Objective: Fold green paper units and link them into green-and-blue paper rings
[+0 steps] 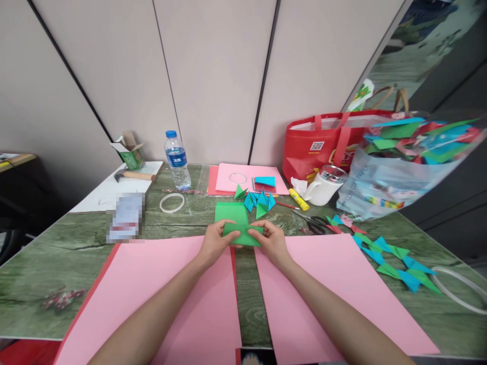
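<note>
Between my hands is a folded piece of green paper, held up over the table. My left hand pinches its left end, thumb in front and fingers behind. The right end is gripped the same way by my right hand. Just behind the folded piece lies a flat green paper sheet. Past that are small folded blue paper pieces and a green folded piece. Under my forearms lie a left pink sheet, with red edging showing below it, and a right pink sheet.
A water bottle, hammer and white ring stand or lie at back left. To the right are scissors, a glue stick, a white mug, a red bag and a chain of folded paper.
</note>
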A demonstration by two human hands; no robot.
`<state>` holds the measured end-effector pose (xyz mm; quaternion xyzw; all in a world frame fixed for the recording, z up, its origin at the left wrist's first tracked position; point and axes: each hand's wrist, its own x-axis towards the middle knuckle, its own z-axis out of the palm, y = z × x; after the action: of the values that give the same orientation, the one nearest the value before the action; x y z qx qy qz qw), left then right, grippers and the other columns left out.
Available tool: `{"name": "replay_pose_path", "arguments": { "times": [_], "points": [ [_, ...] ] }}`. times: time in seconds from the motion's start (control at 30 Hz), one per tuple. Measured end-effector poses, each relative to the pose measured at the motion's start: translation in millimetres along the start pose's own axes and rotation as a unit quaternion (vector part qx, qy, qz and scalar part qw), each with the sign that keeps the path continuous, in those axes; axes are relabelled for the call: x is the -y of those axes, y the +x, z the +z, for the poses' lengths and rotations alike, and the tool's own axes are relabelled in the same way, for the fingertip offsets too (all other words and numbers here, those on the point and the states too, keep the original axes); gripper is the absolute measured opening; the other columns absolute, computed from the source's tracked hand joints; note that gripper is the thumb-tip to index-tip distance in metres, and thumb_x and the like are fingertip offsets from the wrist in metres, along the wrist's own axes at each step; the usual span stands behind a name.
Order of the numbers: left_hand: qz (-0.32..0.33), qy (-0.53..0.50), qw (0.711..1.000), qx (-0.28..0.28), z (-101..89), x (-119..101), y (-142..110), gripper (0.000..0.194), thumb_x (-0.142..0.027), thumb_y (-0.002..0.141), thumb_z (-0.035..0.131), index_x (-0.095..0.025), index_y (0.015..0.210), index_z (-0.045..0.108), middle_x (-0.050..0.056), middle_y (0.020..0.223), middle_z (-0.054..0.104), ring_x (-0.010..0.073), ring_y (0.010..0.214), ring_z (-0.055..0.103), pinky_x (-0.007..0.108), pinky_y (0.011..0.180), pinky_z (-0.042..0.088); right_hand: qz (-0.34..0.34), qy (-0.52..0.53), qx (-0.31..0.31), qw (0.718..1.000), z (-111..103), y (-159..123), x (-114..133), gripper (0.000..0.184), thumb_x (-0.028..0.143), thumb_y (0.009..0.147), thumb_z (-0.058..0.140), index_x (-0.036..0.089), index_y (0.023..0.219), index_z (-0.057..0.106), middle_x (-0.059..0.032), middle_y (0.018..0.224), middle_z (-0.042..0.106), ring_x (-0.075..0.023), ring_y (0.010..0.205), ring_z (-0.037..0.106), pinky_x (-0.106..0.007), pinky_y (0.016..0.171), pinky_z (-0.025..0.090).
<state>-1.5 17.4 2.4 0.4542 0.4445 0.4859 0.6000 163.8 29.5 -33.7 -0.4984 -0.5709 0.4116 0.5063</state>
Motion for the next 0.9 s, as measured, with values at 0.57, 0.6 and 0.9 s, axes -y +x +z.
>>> {"name": "replay_pose_path", "arguments": {
  "times": [0.57,0.6,0.9],
  "points": [
    [-0.005,-0.002,1.0,0.002,0.4,-1.8,-1.4,0.037,-0.029,0.057,0.074,-0.012,0.086,0.061,-0.002,0.065,0.062,0.0152,0.061,0.06,0.036,0.058,0.057,-0.022,-0.028,-0.016,0.999,0.1,-0.2,1.7,0.028,0.043,0.066,0.065,0.017,0.076,0.065,0.0053,0.047,0.039,-0.0082,0.044,0.028,-0.021,0.041,0.021],
    [-0.007,-0.003,1.0,0.0,0.6,-2.0,-1.4,0.036,-0.029,0.056,0.074,-0.012,0.085,0.061,-0.002,0.065,0.062,0.0154,0.061,0.06,0.036,0.058,0.057,-0.02,-0.026,-0.014,0.999,0.2,-0.2,1.5,0.028,0.042,0.066,0.065,0.016,0.077,0.065,0.0051,0.048,0.04,-0.0082,0.044,0.028,-0.021,0.041,0.021],
    [-0.006,-0.007,1.0,0.002,-0.2,-1.4,-1.1,0.038,-0.03,0.056,0.074,-0.011,0.086,0.06,0.0,0.067,0.063,0.0156,0.061,0.06,0.036,0.058,0.057,-0.014,-0.027,-0.006,1.0,-0.4,0.0,2.1,0.031,0.045,0.067,0.063,0.017,0.077,0.065,0.0037,0.05,0.045,-0.0088,0.044,0.029,-0.022,0.043,0.022]
  ]
}}
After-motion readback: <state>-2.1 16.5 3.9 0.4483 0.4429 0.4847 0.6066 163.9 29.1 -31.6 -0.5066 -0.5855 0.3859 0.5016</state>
